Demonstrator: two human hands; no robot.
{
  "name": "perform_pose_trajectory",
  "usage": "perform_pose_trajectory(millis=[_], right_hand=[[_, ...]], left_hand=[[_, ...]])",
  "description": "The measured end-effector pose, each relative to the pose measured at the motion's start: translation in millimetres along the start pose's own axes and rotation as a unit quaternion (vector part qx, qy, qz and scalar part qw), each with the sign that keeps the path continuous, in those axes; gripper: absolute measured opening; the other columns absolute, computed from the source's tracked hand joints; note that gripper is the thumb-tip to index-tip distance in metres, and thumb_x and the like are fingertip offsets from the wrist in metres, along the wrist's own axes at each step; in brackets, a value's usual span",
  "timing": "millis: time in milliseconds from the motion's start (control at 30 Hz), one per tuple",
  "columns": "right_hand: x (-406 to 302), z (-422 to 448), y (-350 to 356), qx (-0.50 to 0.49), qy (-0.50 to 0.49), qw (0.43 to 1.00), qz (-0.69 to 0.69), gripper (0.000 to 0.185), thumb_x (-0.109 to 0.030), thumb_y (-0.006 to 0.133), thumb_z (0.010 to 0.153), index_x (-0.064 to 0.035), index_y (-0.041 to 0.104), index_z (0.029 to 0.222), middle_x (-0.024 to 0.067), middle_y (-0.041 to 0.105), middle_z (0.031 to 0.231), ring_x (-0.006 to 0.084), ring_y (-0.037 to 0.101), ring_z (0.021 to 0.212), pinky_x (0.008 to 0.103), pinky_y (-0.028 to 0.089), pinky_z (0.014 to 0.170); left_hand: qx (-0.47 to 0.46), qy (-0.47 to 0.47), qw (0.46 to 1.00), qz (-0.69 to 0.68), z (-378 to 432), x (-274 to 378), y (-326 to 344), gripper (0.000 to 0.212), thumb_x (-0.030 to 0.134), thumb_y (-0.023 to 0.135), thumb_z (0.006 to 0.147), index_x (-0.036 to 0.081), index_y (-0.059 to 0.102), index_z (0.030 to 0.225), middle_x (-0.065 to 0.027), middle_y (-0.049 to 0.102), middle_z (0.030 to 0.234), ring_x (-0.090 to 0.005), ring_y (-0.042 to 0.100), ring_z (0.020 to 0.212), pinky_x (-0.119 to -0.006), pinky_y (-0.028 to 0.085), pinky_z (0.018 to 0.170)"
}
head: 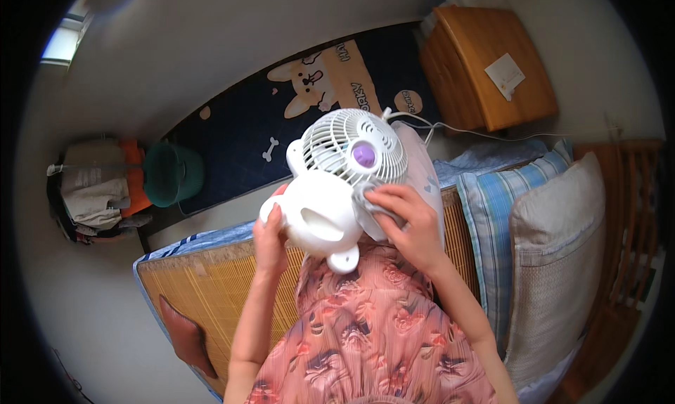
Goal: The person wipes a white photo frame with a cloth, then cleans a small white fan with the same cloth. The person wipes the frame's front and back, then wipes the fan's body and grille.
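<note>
A small white electric fan (340, 188) rests tilted above my lap. Its slatted grille (329, 140) faces away from me and has a purple centre cap (363, 155). Nearer to me is its smooth rounded base (321, 214), with a recessed slot and ear-like feet. My left hand (271, 240) grips one of these feet, thumb on top. In my right hand (403, 219) is a crumpled grey cloth (372, 211), pressed against the side of the fan where base and grille meet. Some fingers of my left hand are hidden behind the base.
I sit on a bed with a bamboo mat (205, 283). Pillows (559, 246) lie at right, a brown leather-like object (184, 335) at left. A white cord (490, 135) runs right past a wooden cabinet (464, 72). A dark rug (232, 156) and green bin (174, 175) are beyond.
</note>
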State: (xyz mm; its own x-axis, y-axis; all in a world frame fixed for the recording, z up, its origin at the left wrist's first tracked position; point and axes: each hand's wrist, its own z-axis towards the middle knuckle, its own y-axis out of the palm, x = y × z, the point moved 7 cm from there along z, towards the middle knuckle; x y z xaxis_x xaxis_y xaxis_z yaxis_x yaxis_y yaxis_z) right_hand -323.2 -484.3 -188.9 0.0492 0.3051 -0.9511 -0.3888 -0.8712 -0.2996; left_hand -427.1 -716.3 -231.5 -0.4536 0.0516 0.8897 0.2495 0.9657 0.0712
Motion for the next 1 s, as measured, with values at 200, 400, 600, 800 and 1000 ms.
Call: perform_pose_trajectory(millis=[200, 400, 600, 800, 1000], right_hand=[[-32.2, -5.3, -28.6, 0.021, -0.055, 0.993, -0.100, 0.042, 0.008, 0.068, 0.072, -0.0099, 0.072, 0.110, 0.0073, 0.064, 0.107, 0.0250, 0.060, 0.092, 0.0323, 0.051, 0.075], [12.4, 12.6, -31.9, 0.051, 0.019, 0.996, -0.071, 0.033, 0.000, 0.070, 0.077, -0.0092, 0.072, 0.109, 0.0078, 0.065, 0.107, 0.0243, 0.062, 0.097, 0.0324, 0.050, 0.083], [15.8, 21.1, -44.2, 0.020, 0.031, 0.998, -0.059, 0.031, 0.004, 0.070, 0.074, -0.0076, 0.073, 0.102, 0.0072, 0.065, 0.105, 0.0220, 0.063, 0.096, 0.0299, 0.051, 0.080], [-36.5, 41.9, -39.8, -0.066, -0.074, 0.985, -0.141, 0.028, 0.007, 0.071, 0.068, -0.0081, 0.072, 0.092, 0.0064, 0.065, 0.101, 0.0242, 0.060, 0.092, 0.0318, 0.050, 0.077], [-31.8, 73.0, -17.7, -0.122, -0.158, 0.944, -0.263, 0.023, 0.007, 0.069, 0.068, -0.0080, 0.065, 0.086, 0.0052, 0.062, 0.092, 0.0256, 0.059, 0.092, 0.0363, 0.050, 0.074]], left_hand=[[-0.074, -0.038, 0.974, 0.211, -59.3, 56.0, -5.0, 0.074, 0.062, 0.050, 0.089, 0.003, 0.053, 0.133, -0.0108, 0.061, 0.122, -0.0217, 0.059, 0.112, -0.032, 0.048, 0.091], [-0.123, 0.303, 0.860, 0.391, -67.5, 56.6, 52.3, 0.075, 0.056, 0.072, 0.077, 0.001, 0.055, 0.125, -0.0181, 0.056, 0.126, -0.0389, 0.054, 0.120, -0.047, 0.042, 0.101], [-0.239, 0.372, 0.895, 0.052, -35.8, 54.1, 83.1, 0.069, 0.042, 0.089, 0.062, 0.005, 0.057, 0.112, -0.0194, 0.064, 0.122, -0.0412, 0.053, 0.124, -0.052, 0.029, 0.111], [-0.225, 0.384, 0.891, 0.089, -45.1, 53.9, 93.9, 0.041, 0.020, 0.080, 0.066, 0.011, 0.057, 0.099, -0.0143, 0.068, 0.116, -0.0361, 0.059, 0.118, -0.050, 0.034, 0.107], [-0.220, 0.380, 0.894, 0.094, -53.7, 50.8, 92.3, 0.035, 0.016, 0.078, 0.067, 0.013, 0.055, 0.094, -0.0126, 0.070, 0.113, -0.0328, 0.061, 0.117, -0.049, 0.033, 0.108]])
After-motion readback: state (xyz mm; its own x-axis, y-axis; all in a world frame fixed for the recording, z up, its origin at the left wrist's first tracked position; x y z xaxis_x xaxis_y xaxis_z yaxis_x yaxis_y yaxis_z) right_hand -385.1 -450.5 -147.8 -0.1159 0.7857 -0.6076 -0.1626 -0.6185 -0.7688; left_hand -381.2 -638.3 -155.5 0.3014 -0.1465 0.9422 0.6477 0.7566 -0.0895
